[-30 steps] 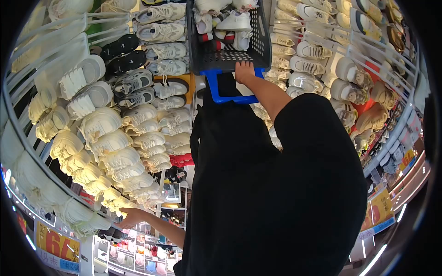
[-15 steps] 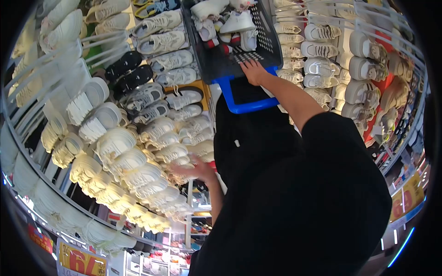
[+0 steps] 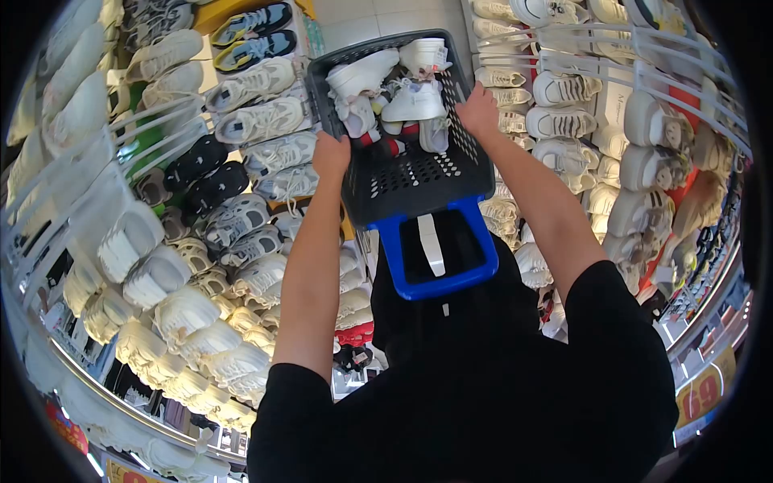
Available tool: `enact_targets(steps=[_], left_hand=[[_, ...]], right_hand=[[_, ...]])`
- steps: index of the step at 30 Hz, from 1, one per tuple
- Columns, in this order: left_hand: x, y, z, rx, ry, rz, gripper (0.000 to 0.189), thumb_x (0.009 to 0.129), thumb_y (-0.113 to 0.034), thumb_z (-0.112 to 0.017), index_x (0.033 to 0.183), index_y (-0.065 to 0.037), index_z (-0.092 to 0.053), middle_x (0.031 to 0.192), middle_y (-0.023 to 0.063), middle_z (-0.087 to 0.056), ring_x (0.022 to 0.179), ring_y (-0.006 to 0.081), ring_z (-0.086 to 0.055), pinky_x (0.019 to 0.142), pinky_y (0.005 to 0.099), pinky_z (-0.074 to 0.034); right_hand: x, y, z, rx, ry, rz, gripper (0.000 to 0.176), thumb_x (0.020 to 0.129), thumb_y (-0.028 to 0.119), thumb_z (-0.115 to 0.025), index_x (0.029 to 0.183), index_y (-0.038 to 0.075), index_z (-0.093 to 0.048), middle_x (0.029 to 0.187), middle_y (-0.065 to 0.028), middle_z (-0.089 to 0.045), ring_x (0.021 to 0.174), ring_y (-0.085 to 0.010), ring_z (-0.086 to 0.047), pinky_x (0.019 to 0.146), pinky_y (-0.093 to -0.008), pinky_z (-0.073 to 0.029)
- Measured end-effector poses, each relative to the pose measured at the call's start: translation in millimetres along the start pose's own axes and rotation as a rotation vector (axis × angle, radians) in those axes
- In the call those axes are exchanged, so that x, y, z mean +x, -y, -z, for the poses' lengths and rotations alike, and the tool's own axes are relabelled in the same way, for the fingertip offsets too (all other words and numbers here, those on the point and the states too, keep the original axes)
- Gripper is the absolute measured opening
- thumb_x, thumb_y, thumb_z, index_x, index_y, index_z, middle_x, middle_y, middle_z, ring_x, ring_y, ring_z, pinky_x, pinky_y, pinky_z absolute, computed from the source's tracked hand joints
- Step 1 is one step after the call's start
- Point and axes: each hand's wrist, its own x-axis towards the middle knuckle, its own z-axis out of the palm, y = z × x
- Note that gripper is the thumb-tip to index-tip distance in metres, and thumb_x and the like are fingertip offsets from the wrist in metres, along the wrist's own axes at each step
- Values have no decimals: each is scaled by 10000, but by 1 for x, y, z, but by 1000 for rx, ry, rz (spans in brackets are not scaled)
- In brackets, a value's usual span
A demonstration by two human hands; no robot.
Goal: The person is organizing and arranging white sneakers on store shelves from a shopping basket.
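Observation:
A dark grey shopping basket (image 3: 378, 201) with a folded-down blue handle (image 3: 447, 286) is in front of my body. My left hand (image 3: 332, 154) is closed on its left rim, thumb on top. On the opposite side my right hand (image 3: 479, 113) grips the right rim, its fingers partly hidden. Inside, towards the far end, lies a heap of mostly white shoes: a white shoe (image 3: 362, 74) at the left, another white shoe (image 3: 415, 102) in the middle and a shoe with a tag (image 3: 425, 56) behind. Small red pieces show beneath them.
Racks with rows of shoes flank me: white sneakers (image 3: 262, 125) to the left, striped sneakers (image 3: 560, 121) to the right. White wire rails (image 3: 161, 121) stick out from the left rack. Floor tiles (image 3: 378, 20) show beyond the basket. A yellow price sign (image 3: 700, 394) hangs at lower right.
My left hand has come up from beside the left shoes to the basket's left rim. My right hand has shifted from the near rim to the right rim. More of the basket now shows.

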Motion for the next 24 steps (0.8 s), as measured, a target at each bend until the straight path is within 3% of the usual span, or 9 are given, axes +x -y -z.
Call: enact_targets(steps=[3,4,7,9,12,24], left_hand=[[19,-8,-18,46,-79,148,501,945,-376,-641,1222,29,-540,1041,277,-712,993,473,-688,851,558,-534],[24,-10,-23,54,-113,163,488,950,-384,-635,1207,23,-557,1040,273,-715,996,470,-689,849,558,-535],[47,-2,-35,58,-125,227,464,965,-409,-615,1167,8,-604,1048,260,-721,1002,462,-692,848,558,-535],[51,21,-44,50,-1,324,461,973,-425,-601,1149,0,-633,1070,253,-723,1004,457,-694,852,554,-536],[36,-15,-24,159,-85,307,469,983,-440,-584,1144,-5,-653,1075,249,-725,1015,452,-694,858,544,-537],[31,-30,-21,253,-130,309,534,997,-443,-562,1251,24,-608,1029,257,-731,970,442,-707,834,546,-542]], right_hand=[[58,-36,-42,165,568,-78,474,848,367,-683,1081,-44,-715,1174,-284,-687,1123,-400,-661,954,-519,-516],[66,-36,-46,321,785,-278,459,881,387,-633,1012,-38,-746,1108,-292,-717,1070,-399,-703,927,-502,-544],[54,-8,-20,129,458,-314,433,906,382,-606,1057,5,-755,1145,-259,-717,1090,-407,-692,928,-496,-546],[49,-13,-22,70,534,-326,411,936,384,-582,1079,45,-764,1138,-210,-734,1073,-395,-700,929,-490,-546],[57,-4,-7,76,538,-321,388,952,367,-582,1069,46,-766,1095,-202,-744,1053,-392,-706,913,-488,-549],[58,-7,-7,78,502,-303,367,954,353,-602,1034,23,-742,1024,-214,-745,997,-408,-710,876,-497,-557]])
